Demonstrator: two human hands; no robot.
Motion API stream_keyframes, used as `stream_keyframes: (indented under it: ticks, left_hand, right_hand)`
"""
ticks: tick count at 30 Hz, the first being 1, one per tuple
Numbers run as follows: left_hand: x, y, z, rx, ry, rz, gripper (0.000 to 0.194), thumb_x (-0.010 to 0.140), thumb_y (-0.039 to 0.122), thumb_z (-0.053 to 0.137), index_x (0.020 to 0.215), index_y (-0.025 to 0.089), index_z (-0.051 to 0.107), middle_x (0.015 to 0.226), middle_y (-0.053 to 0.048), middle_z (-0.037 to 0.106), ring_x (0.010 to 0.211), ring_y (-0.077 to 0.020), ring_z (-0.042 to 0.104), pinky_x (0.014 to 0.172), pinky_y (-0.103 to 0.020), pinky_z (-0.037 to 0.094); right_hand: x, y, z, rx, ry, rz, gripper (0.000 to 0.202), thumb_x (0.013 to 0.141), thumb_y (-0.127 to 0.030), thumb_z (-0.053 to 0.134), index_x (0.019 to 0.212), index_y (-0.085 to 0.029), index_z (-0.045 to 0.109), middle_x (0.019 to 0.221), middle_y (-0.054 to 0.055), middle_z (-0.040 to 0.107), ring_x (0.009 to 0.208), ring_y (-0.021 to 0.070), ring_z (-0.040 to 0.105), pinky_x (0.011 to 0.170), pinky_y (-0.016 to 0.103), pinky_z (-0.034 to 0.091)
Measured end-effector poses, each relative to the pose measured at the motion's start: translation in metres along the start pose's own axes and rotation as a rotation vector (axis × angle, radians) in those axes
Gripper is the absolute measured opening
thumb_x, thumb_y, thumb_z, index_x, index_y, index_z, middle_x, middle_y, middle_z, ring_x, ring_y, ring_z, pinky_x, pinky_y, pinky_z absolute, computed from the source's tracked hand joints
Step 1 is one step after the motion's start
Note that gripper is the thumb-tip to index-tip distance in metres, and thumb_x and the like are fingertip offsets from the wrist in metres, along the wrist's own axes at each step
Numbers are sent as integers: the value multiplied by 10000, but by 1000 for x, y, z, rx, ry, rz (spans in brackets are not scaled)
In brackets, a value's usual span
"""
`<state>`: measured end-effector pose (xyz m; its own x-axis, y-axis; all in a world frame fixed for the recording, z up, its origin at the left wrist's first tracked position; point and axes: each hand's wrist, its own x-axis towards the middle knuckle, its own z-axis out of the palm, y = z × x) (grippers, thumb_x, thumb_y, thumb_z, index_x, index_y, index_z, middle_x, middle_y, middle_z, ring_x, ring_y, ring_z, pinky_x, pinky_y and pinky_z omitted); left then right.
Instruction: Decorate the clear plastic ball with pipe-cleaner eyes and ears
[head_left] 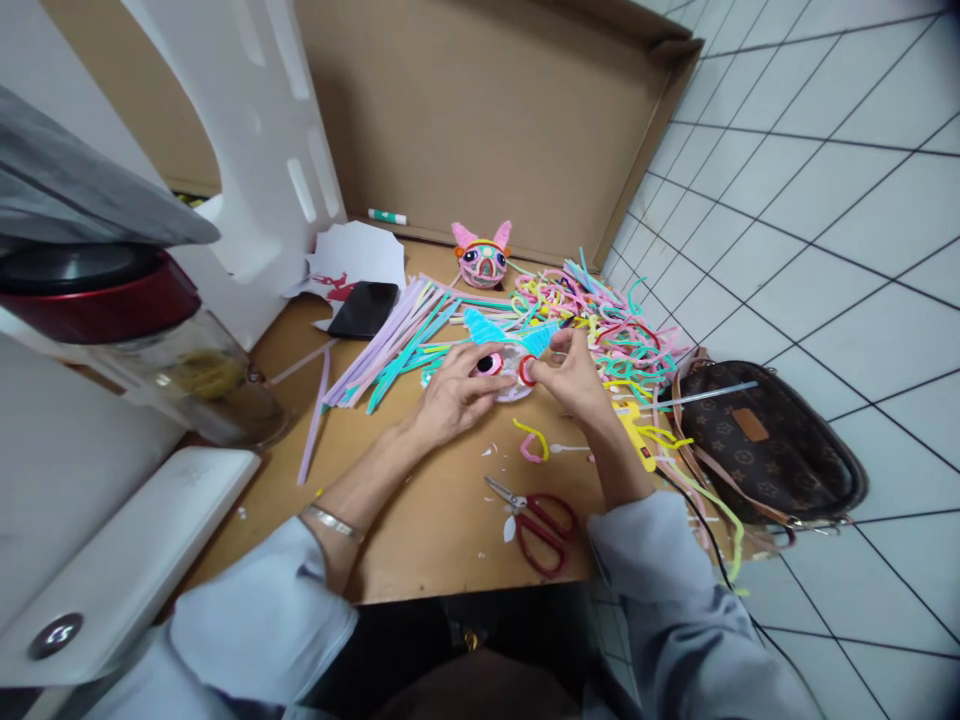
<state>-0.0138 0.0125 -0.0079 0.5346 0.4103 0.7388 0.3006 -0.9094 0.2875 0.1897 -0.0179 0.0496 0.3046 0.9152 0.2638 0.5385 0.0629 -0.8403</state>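
Observation:
Between my hands is a craft animal head [514,389] with a pale body, blue fuzzy ears [486,327] and a dark eye ringed in pink [490,365]. My left hand [457,390] steadies it from the left, fingers closed on its side. At its right side my right hand [574,375] presses a red-ringed round piece [526,370] against the head with thumb and fingers. My fingers cover part of the head. Below lie a yellow and pink pipe cleaner scrap [534,440] and red-handled scissors [544,530].
A finished-looking pink-eared head [482,258] stands at the back. Loose pipe cleaners [382,345] lie left, with a tangled heap [630,335] right. Nearby are a black phone [364,309], a yellow glue gun [636,437], a brown bag [772,440] and a jar [202,370].

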Motion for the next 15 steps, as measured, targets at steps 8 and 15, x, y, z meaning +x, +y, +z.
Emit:
stream_keyframes:
  ticks: [8,15]
  left_hand:
    - [0,-1,0,-8,16,-23,318,954,191,562,1199,282,742,1460,-107,573,1275,-275,548,1055,-516,458]
    - [1,-1,0,-19,4,-77,367,957,212,555,1268,330,712,1486,-74,555,1282,-274,539,1063,-509,449]
  right_hand:
    - [-8,13,12,380,-70,86,635,532,-389,809,991,-283,384,892,-41,534,890,186,579,836,358,487]
    - [-11,15,16,526,-170,61,631,551,-354,850,966,-294,379,828,-72,498,789,151,534,749,300,462]
